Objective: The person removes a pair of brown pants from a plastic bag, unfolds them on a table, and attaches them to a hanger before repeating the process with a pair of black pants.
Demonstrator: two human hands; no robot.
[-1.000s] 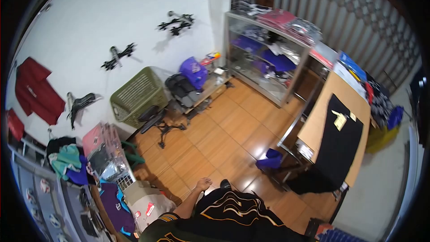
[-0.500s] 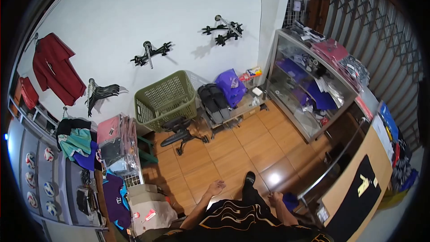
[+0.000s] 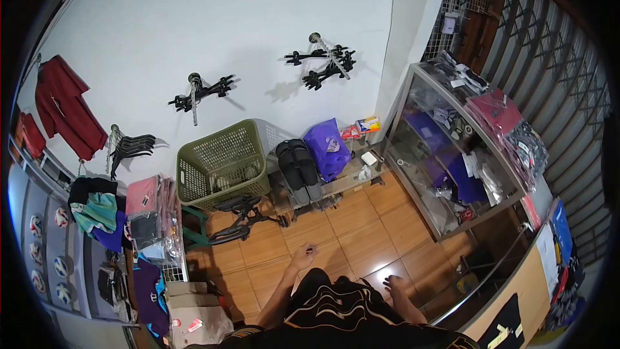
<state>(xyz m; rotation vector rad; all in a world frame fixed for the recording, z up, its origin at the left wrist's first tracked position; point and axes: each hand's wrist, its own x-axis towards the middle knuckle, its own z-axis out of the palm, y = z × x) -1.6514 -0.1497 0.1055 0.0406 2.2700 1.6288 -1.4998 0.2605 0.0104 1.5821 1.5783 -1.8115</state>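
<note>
My left hand (image 3: 304, 256) is held out low over the tiled floor, its fingers loosely bent and apart, with nothing visible in it. My right hand (image 3: 394, 284) hangs above the floor on the other side of my body, fingers apart and holding nothing that I can see. Ahead of my left hand, a green plastic basket (image 3: 194, 195) stands against the wall near a black folded chair-like frame (image 3: 240, 220). Beside the basket, a pair of black-and-grey slippers (image 3: 299, 171) and a purple bag (image 3: 327, 148) rest on a low bench (image 3: 349, 184).
A glass display case (image 3: 420, 187) with packed clothes on top stands at the right. Nearer me is a wooden table (image 3: 536, 271) bearing a black garment (image 3: 504, 326). Packed garments (image 3: 152, 210) are stacked at the left. Hanger racks (image 3: 201, 94) and a maroon shirt (image 3: 68, 106) hang on the wall.
My view has moved forward and turned somewhat right. The table at the right has slid toward the lower edge. Both hands have shifted forward, and my shoe is out of sight.
</note>
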